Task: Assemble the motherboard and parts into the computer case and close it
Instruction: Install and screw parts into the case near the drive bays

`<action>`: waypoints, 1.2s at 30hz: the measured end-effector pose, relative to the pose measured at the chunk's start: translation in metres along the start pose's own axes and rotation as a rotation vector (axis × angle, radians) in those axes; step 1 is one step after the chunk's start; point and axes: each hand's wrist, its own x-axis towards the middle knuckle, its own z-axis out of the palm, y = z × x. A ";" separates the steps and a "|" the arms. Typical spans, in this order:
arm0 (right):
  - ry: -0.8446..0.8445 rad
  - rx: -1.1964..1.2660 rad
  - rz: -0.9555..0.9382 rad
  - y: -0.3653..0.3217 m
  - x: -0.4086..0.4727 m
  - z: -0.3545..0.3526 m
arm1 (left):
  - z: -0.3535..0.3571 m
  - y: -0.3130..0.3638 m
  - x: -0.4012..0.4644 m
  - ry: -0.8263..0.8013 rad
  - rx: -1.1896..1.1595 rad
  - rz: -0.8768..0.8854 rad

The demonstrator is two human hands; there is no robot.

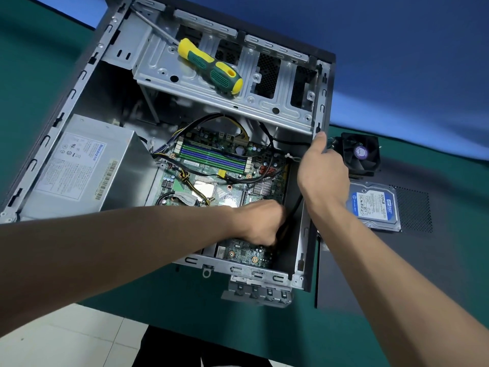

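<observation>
The open computer case lies on its side on the green table. A green motherboard sits inside it, crossed by several cables. My left hand reaches into the lower right of the case, fingers curled round a black cable near the board's edge. My right hand grips the case's right rim, thumb up against the frame. A silver power supply fills the left side of the case.
A yellow-green screwdriver lies on the drive cage at the top. Right of the case are a black cooler fan, a hard drive and the dark side panel. The table's front edge is near me.
</observation>
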 end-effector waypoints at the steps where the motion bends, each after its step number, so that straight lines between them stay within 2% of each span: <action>1: -0.001 -0.002 0.000 0.000 0.000 0.000 | 0.000 0.000 0.000 -0.007 0.001 0.005; 10: -0.006 -0.005 0.000 0.000 0.000 0.000 | 0.007 0.000 0.002 -0.068 -0.012 0.026; 18: 0.000 0.000 0.002 0.001 0.001 0.000 | -0.003 -0.008 0.003 0.048 -0.119 -0.040; 36: -0.001 0.001 -0.002 0.002 0.001 0.001 | 0.004 -0.005 0.004 0.011 -0.156 -0.108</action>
